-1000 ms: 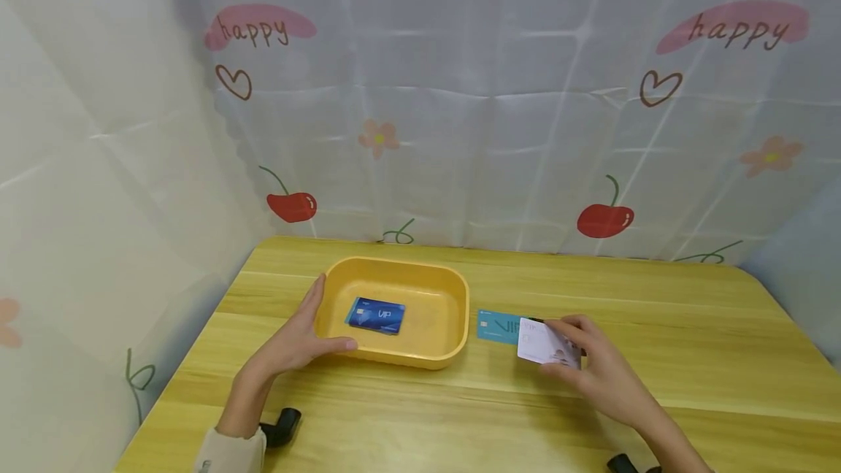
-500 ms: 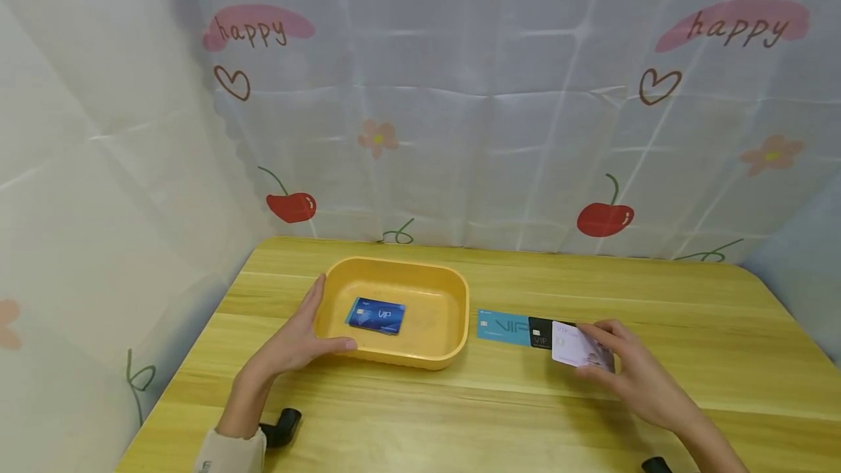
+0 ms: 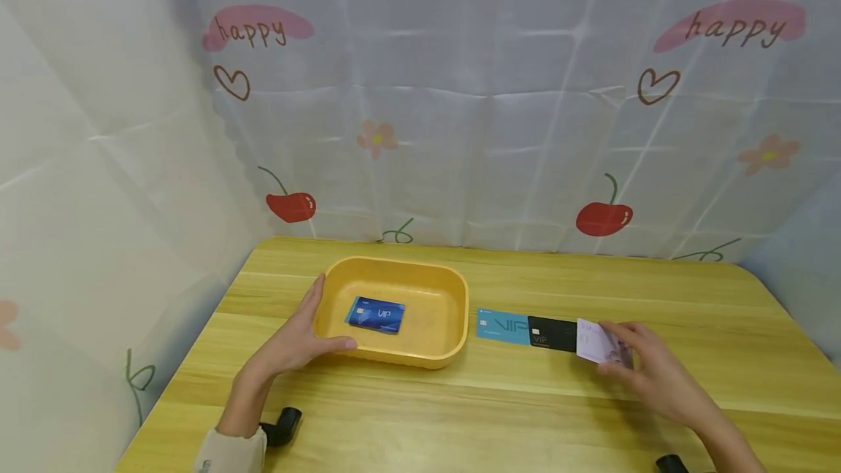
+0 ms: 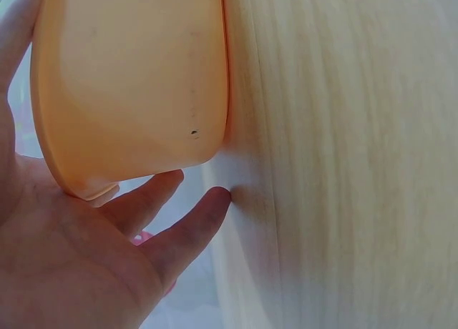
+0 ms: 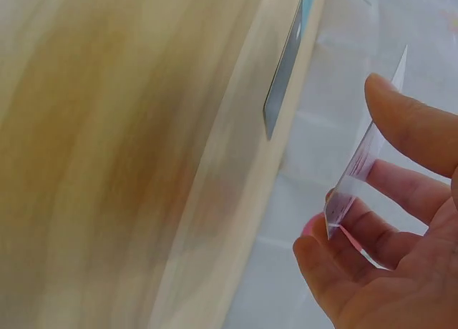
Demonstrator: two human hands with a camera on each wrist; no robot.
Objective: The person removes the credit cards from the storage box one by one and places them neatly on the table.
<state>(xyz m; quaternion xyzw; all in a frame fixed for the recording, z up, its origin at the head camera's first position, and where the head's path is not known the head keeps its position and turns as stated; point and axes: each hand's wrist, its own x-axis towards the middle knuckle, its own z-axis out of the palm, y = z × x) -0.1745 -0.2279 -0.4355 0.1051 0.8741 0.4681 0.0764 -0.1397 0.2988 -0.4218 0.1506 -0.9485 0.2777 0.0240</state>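
Observation:
My left hand (image 3: 298, 338) rests against the left corner of a yellow plastic basin (image 3: 434, 358), thumb at the front rim and fingers spread along the side. In the left wrist view two fingers (image 4: 189, 232) extend fairly straight under the basin's wall. A dark blue VIP card (image 3: 377, 315) lies inside, with a lighter blue edge showing beneath it. My right hand (image 3: 657, 371) pinches a pale pinkish-white card (image 3: 596, 342) between thumb and fingers, raised above the table in the right wrist view. Left of it lie a black VIP card (image 3: 553, 333) and a teal VIP card (image 3: 502, 327), slightly overlapping.
The yellow wood-grain table (image 3: 420, 422) ends at a printed white curtain (image 3: 434, 166) behind, and more sheeting (image 3: 98, 203) hangs on the left. Black wrist-camera parts (image 3: 282, 425) show near both wrists.
My right hand has moved right with the white card, uncovering the black card beside the teal one. The left hand and basin have stayed in place.

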